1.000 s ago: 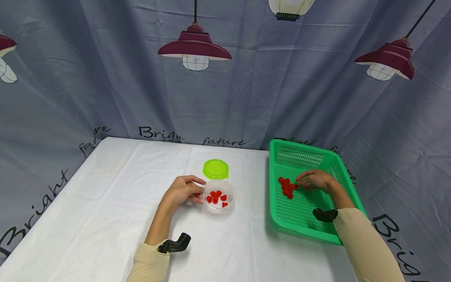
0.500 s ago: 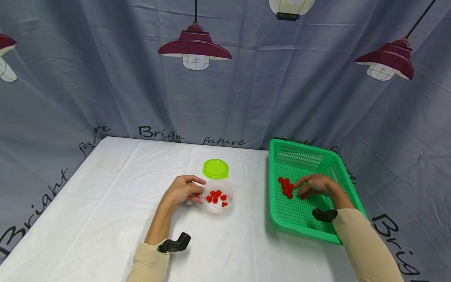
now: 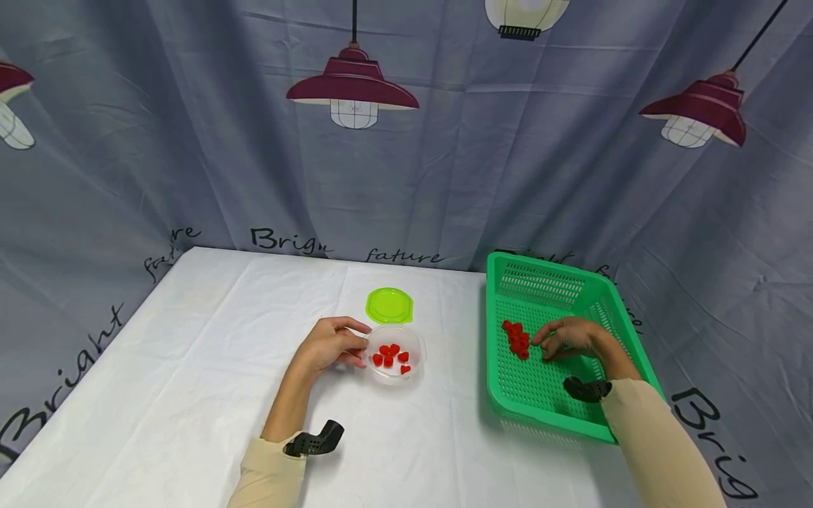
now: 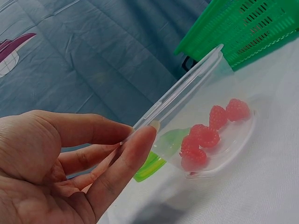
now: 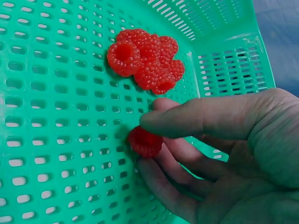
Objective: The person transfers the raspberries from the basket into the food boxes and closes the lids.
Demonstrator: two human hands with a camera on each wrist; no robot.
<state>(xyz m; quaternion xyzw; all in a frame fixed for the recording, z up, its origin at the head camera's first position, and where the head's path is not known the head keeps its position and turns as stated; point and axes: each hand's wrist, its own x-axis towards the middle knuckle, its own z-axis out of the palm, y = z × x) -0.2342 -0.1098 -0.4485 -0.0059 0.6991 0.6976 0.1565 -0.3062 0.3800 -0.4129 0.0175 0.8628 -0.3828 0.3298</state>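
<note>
My left hand (image 3: 327,344) pinches the rim of a clear plastic bowl (image 4: 205,77) between thumb and fingers. Several red raspberries (image 4: 205,135) lie on the bottom of that bowl. Inside the green basket, my right hand (image 3: 574,335) has its thumb and fingers around a single raspberry (image 5: 145,141), low over the perforated floor. From the head view this raspberry is hidden by the fingers. A cluster of several more raspberries (image 5: 147,60) sits on the basket floor, just beyond the right fingertips and apart from them.
The green basket (image 3: 527,420) stands at the table's right side, its walls rising around my right hand. A lime-green lid (image 3: 389,305) lies flat behind the bowl. White cloth (image 3: 209,367) covers the table, and a grey printed curtain (image 3: 444,176) hangs behind it.
My right hand has shifted slightly toward me from the cluster, and its fingers have closed around a single raspberry. The left hand and the bowl stay where they were.
</note>
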